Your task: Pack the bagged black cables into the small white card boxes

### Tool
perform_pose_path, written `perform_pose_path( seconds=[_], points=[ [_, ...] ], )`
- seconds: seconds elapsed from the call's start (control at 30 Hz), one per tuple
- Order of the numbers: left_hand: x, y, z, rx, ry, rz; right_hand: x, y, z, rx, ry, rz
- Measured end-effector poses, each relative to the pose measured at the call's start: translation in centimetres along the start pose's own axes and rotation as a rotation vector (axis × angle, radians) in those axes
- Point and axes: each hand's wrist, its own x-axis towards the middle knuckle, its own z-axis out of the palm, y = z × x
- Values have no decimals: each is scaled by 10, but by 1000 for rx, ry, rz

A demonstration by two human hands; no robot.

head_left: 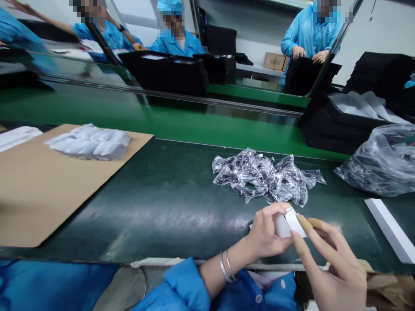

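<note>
Left hand (269,229) clasps the white box (295,225) — its three-o'clock end meets the right hand (339,263), whether pinched I cannot tell

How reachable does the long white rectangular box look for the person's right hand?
Probably yes: nothing visible lies between the right hand and that long box, though that hand touches a small white carton.

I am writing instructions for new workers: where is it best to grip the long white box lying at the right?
Probably from above, pinching the long white box across its middle: it is slim, lies flat, and nothing covers its top.
</note>
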Motion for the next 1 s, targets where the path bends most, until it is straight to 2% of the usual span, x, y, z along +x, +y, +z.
perform_pose_path(
  seconds=[0.13, 0.27, 0.47, 0.6, 0.67, 0.73, 0.77, 0.9, 0.93, 1.0],
  points=[
    [2, 2, 2, 12, 8, -31, 0, -1, 6, 96, 28, 72],
    [-1, 2, 3, 50, 36, -28, -4, 0, 8, 77, 54, 57],
    [-4, 9, 2, 99, 15, 3, -11, 2, 2, -152, -88, -108],
    [-3, 15, 1, 103, -1, 47, -20, -3, 4, -288, -34, -262],
    [-3, 17, -1, 90, -5, 63, -24, -5, 3, -237, -35, -239],
    [-3, 19, -4, 94, -91, 46, -29, -1, 0, -154, -57, -153],
    [-3, 20, -5, 114, -187, 26, -32, 4, -2, -125, -71, -87],
    [-7, 21, -8, 277, -697, -30, -46, 43, -18, -1, -250, 302],
    [-7, 20, -10, 297, -761, -36, -50, 57, -26, 46, -300, 404],
    [-4, 20, -15, 302, -768, -59, -58, 88, -46, 97, -286, 557]
  ],
)
